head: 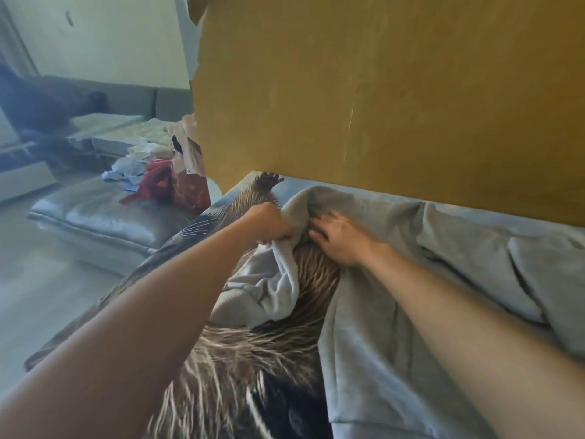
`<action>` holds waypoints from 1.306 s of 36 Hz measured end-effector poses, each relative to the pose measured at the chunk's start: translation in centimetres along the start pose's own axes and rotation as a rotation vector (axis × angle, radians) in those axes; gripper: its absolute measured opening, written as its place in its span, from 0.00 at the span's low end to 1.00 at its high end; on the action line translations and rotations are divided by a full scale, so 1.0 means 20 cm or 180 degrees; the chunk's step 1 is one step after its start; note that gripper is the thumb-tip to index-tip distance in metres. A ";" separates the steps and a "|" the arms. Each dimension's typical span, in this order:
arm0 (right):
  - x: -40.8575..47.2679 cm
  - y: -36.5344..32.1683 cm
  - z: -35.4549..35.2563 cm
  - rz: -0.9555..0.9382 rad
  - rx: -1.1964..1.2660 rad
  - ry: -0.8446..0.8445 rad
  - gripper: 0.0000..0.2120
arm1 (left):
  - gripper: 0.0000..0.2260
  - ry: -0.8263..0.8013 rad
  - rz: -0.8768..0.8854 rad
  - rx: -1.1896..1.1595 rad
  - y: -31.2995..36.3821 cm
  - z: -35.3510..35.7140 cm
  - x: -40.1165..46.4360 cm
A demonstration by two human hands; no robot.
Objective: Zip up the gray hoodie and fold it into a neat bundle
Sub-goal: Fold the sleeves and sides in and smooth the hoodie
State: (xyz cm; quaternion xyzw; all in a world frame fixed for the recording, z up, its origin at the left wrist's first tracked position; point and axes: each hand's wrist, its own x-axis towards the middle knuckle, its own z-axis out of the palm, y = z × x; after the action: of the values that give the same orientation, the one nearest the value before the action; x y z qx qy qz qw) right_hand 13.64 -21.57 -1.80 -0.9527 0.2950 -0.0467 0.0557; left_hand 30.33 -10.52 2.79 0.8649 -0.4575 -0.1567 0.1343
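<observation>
The gray hoodie [373, 350] lies spread open on a bed covered by a porcupine-print sheet [253, 353]. Its front gapes, and the print shows between the two sides. My left hand [269, 224] grips a bunched fold of the hoodie's left front edge and lifts it off the bed. My right hand [340, 237] reaches with spread fingers into the fabric near the hoodie's top, beside the left hand; its fingertips are blurred. No zipper is plainly visible.
A mustard-yellow wall [380, 90] runs right behind the bed. To the left stands a gray sofa [91, 220] with a pile of mixed clothes [148, 166] on it. Bare floor lies between sofa and bed.
</observation>
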 end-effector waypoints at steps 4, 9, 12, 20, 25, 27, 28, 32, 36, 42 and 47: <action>-0.01 -0.05 -0.01 -0.0163 0.0279 -0.0199 0.20 | 0.19 -0.0071 -0.0145 -0.0906 0.02 -0.01 0.02; -0.04 -0.06 -0.06 -0.0077 0.1037 0.0450 0.16 | 0.19 -0.0047 -0.0227 -0.1800 0.07 -0.02 0.05; -0.08 -0.09 -0.15 0.0528 0.2339 0.0731 0.24 | 0.10 -0.0024 -0.0318 -0.2299 0.12 -0.01 0.04; -0.19 -0.02 -0.23 0.0475 0.4141 -0.1109 0.36 | 0.16 -0.0016 -0.0365 -0.3420 0.21 -0.02 0.06; -0.28 0.02 -0.24 0.0598 0.3952 -0.1169 0.22 | 0.05 0.0322 -0.0377 -0.3780 0.27 -0.06 0.06; -0.30 0.04 -0.24 0.0686 0.4012 -0.0986 0.22 | 0.09 0.0436 -0.0391 -0.3851 0.28 -0.07 0.08; -0.31 0.05 -0.25 0.0717 0.4049 -0.0859 0.20 | 0.09 0.0488 -0.0392 -0.3862 0.29 -0.08 0.08; -0.36 0.10 -0.31 0.0903 0.4541 -0.0413 0.12 | 0.07 0.0753 -0.0309 -0.3990 0.36 -0.11 0.05; -0.43 0.19 -0.36 0.0946 0.4468 0.0008 0.09 | 0.26 0.0758 -0.0179 -0.4149 0.45 -0.12 0.01; -0.59 0.39 -0.40 0.1414 0.3957 0.0553 0.13 | 0.10 0.0425 0.0029 -0.4116 0.66 -0.05 -0.05; -0.76 0.54 -0.46 0.1739 0.3415 0.0852 0.28 | 0.06 0.0294 0.0279 -0.3311 0.79 0.11 0.11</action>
State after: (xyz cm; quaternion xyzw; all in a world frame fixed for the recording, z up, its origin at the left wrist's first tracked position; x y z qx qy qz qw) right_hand -5.95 -22.58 5.00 -0.6678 0.4682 -0.2918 0.4997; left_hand 18.90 -21.19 6.36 0.6699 -0.3486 -0.3191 0.5726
